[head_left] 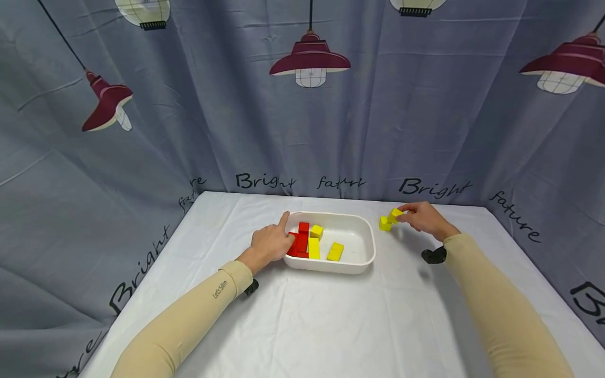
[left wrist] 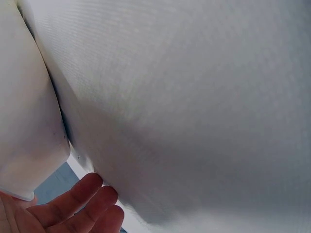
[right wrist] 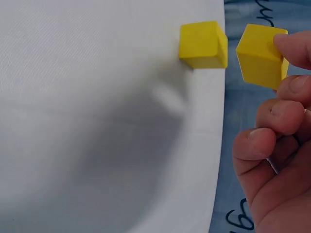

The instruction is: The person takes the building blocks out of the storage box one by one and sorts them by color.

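Observation:
A white tray (head_left: 326, 267) lies on the table, with my left hand (head_left: 270, 242) at its left end. The thumb reaches over the rim and the other fingers (left wrist: 82, 191) lie along the outside, holding the tray. Inside, several red blocks (head_left: 303, 242) sit together at the left, beside an upright-looking yellow block (head_left: 314, 248), a second yellow block (head_left: 316, 231) and a third (head_left: 335, 252). Right of the tray, my right hand (head_left: 425, 218) pinches a yellow block (right wrist: 262, 53) between thumb and finger. Close by it, another yellow block (right wrist: 199, 46) rests on the table.
White cloth covers the table (head_left: 326, 325). Behind its far edge hangs a grey-blue curtain (head_left: 227, 121) printed with lamps and writing. A dark wrist device (head_left: 434, 255) shows below the right sleeve.

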`<state>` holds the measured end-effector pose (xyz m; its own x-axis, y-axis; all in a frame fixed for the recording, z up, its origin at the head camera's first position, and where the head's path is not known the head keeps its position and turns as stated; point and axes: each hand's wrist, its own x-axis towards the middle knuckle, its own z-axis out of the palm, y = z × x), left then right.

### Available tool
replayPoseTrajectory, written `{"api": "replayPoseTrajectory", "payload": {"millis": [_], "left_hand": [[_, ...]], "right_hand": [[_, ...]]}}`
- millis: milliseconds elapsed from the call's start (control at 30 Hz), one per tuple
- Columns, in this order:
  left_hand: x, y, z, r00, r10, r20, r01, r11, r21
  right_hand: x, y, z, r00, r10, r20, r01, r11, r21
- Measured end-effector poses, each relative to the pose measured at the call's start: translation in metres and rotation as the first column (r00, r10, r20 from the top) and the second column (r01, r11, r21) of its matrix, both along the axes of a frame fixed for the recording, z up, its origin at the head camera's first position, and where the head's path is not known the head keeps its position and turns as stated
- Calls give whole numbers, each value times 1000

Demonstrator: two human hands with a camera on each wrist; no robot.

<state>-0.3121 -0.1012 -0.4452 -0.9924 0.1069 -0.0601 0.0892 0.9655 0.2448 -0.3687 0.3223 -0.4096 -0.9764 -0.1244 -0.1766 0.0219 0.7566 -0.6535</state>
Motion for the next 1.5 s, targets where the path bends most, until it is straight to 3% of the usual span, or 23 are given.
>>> {"api": "replayPoseTrajectory", "payload": {"millis": [500, 867, 1500], "left_hand": [[1, 0, 2, 1000, 0, 1, 0, 1000, 9], [3, -1, 3, 1000, 10, 1, -10, 1000, 9], [4, 3, 1, 1000, 14, -17, -15, 1000, -17]], "right_hand": [[-6, 14, -20, 992, -126, 2, 126, 992, 23], [-5, 9, -27, 995, -92, -33, 96, 989, 113], [-2, 10, -37, 995, -87, -49, 93, 986, 139]]}}
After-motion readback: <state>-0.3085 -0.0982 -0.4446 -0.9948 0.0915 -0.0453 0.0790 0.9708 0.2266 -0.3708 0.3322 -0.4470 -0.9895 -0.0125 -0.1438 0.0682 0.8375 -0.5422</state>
